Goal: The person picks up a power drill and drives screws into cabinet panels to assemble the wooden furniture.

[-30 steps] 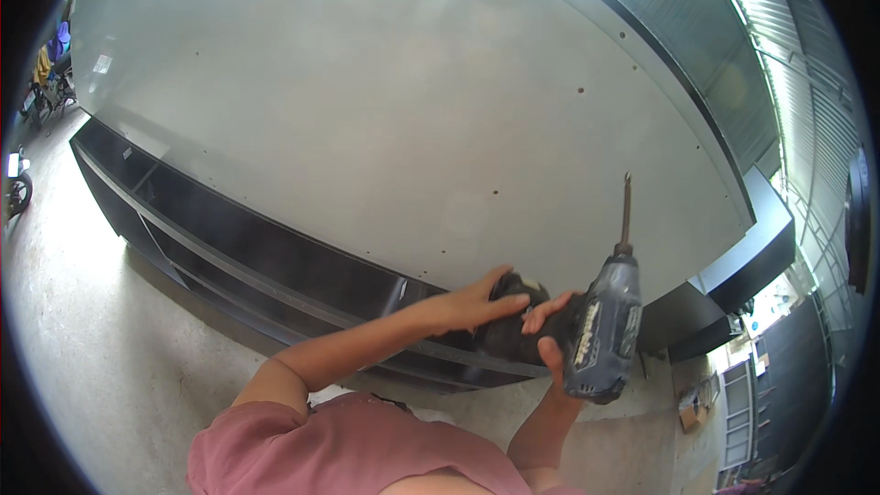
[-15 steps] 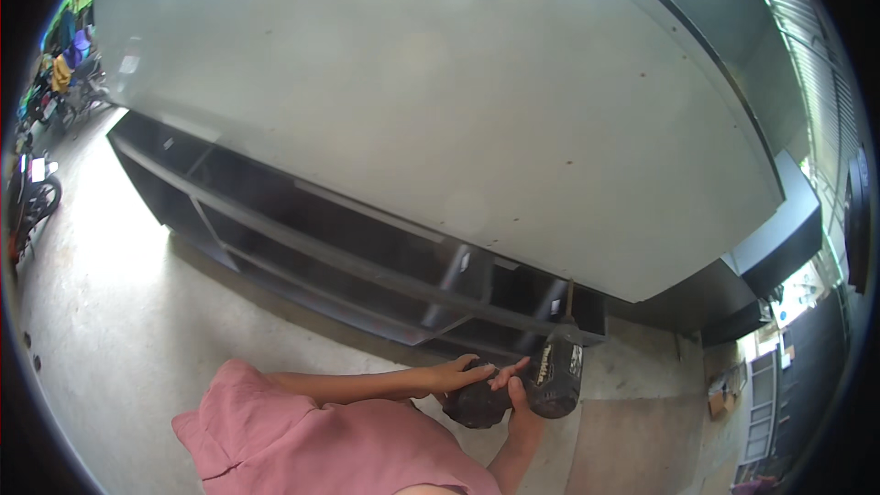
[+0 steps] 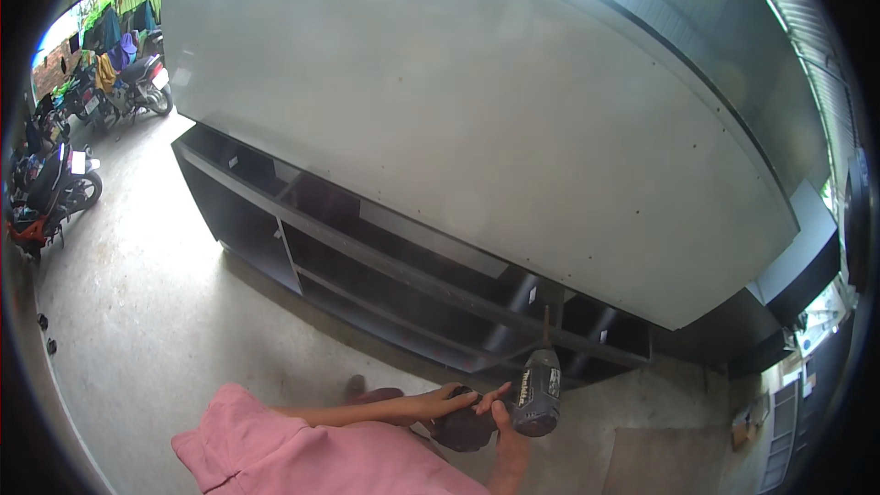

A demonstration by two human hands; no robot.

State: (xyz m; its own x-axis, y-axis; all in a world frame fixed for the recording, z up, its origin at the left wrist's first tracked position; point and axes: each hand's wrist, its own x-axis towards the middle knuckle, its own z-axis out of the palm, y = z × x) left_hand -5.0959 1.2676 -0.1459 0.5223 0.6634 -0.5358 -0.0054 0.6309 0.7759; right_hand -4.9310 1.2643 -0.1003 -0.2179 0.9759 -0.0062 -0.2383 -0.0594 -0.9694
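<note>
My right hand [image 3: 503, 415] is wrapped around the handle of a black cordless drill [image 3: 539, 394], whose long thin bit points away toward the furniture. My left hand [image 3: 447, 403] rests on the dark, blocky end [image 3: 463, 431] beside the drill's handle, its fingers bent over it. That end looks like the battery, though the hands partly cover where it joins the handle. Beyond the drill stands a low, dark shelf unit [image 3: 394, 302] with several open compartments. Over the unit's top leans a large pale board [image 3: 440, 101] dotted with small holes or marks.
Motorbikes [image 3: 60, 188] and hanging clothes [image 3: 124, 50] are at the far left. Dark cabinet pieces [image 3: 715, 335] stand to the right, with a ladder-like frame [image 3: 782, 426] behind. A flat brownish sheet [image 3: 665, 461] lies on the concrete floor [image 3: 137, 312].
The view has shifted, so the board and shelf unit sit further right and lower, and more motorbikes show at left. Both hands keep their hold on the drill.
</note>
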